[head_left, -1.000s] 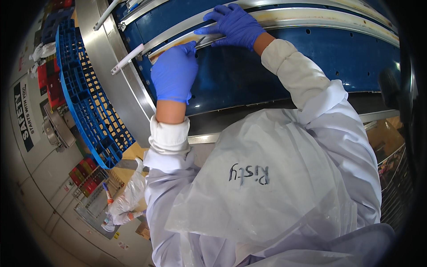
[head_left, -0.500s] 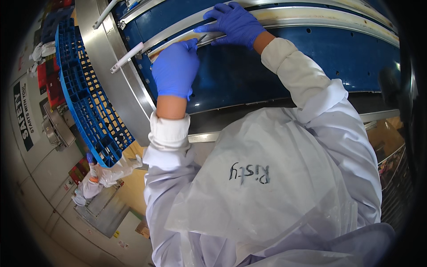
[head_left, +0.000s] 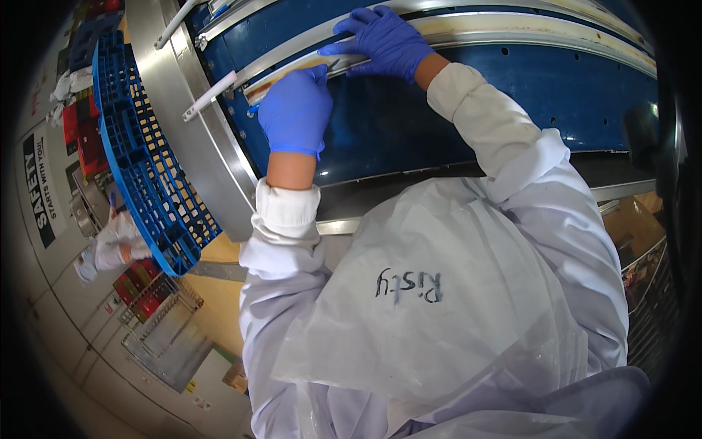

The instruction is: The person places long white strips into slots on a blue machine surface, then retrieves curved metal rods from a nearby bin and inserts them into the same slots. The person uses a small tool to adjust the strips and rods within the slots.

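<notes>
My left hand (head_left: 296, 110), in a blue glove, is closed around a thin knife (head_left: 334, 64). Its dark blade tip pokes out toward the right, and a bit of blue handle shows on the hand's left side; the rest is hidden in the fist. The blade lies against a long metal rail (head_left: 482, 28) with yellow-brown stains along it. My right hand (head_left: 391, 42), also gloved in blue, lies on the rail just beyond the blade, fingers spread and pointing left. Under the rails runs a shiny dark blue belt (head_left: 431, 110).
A steel frame edge (head_left: 179, 117) with white rods (head_left: 210, 95) borders the belt on the left. Beyond it stands a blue plastic pallet (head_left: 139, 154). A person in white (head_left: 117, 238) is at the far left. A dark post (head_left: 643, 135) rises at right.
My left hand has shifted slightly right and down with the knife, baring its blue handle end. My right hand stays nearly in place. The person in the background has moved up in the picture.
</notes>
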